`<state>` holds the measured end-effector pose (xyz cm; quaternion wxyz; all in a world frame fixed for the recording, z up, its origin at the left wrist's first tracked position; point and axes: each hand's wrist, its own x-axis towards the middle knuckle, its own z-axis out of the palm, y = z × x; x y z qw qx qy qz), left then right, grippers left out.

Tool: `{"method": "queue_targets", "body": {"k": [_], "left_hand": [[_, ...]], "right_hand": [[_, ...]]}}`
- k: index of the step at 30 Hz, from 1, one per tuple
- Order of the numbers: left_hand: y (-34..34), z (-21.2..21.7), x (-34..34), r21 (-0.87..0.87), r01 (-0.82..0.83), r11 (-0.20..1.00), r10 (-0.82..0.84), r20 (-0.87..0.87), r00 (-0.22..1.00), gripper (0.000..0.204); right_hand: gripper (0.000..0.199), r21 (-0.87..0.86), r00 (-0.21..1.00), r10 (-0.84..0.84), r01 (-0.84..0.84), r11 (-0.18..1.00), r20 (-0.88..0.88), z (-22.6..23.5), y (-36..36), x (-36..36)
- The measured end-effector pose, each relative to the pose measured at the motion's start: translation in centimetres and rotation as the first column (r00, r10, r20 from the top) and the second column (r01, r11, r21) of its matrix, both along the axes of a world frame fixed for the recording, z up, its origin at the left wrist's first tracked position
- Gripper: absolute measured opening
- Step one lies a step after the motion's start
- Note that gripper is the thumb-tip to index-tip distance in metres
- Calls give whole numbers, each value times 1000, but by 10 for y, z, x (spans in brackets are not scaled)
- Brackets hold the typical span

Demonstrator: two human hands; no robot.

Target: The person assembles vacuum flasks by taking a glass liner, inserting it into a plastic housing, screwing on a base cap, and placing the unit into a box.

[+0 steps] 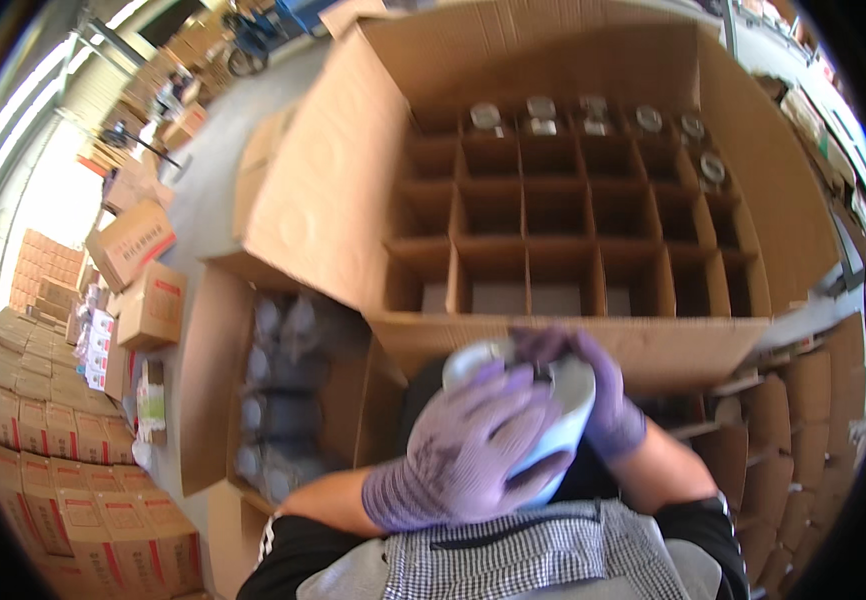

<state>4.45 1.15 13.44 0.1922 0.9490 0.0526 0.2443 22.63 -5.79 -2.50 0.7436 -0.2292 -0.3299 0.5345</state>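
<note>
My left hand (483, 445), in a purple knitted glove, lies over a pale blue, roughly cylindrical object (573, 400), its fingers curved across it. My right hand (608, 400), gloved alike, grips the object's far right side. A round whitish end (475, 360) shows beyond my left fingers; whether it belongs to the same object I cannot tell. Motion blur and my hands hide the exact kind. Just beyond stands a large open carton (573, 345) with a cardboard divider grid (558, 245). Clear round-topped pieces (541, 108) sit in its far row, with another (712, 170) at the right.
At my left, a second open carton (203, 390) holds several blurred, clear-looking items (288, 410). Its wall stands close to my left forearm. Stacked cartons (73, 500) fill the far left. Brown cardboard pieces (813, 420) stand in rows at the right. A wheeled vehicle (253, 40) is farther off.
</note>
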Motion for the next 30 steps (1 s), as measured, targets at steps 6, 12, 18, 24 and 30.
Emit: {"method": "queue_targets", "body": {"k": [6, 12, 18, 24, 30], "left_hand": [[40, -38, -29, -393, 299, 869, -261, 149, 954, 14], [1, -84, -32, -938, 238, 251, -89, 222, 971, 51], [-13, -157, -21, -658, -192, 728, -402, -637, 658, 59], [-38, -129, 0, -684, -218, 696, -224, -496, 839, 22], [-51, -85, -7, -689, -223, 689, -145, -433, 890, 20]], "right_hand": [[20, 275, 485, -529, 500, 821, 696, 69, -47, -19], [21, -161, 809, -290, 422, 892, 510, 134, -135, -10], [28, -128, 157, 44, 573, 810, 987, 143, -271, -5], [25, -425, 426, 150, 679, 599, 892, 119, -322, -17], [18, -138, 82, 119, 784, 605, 990, 111, -340, -30]]}}
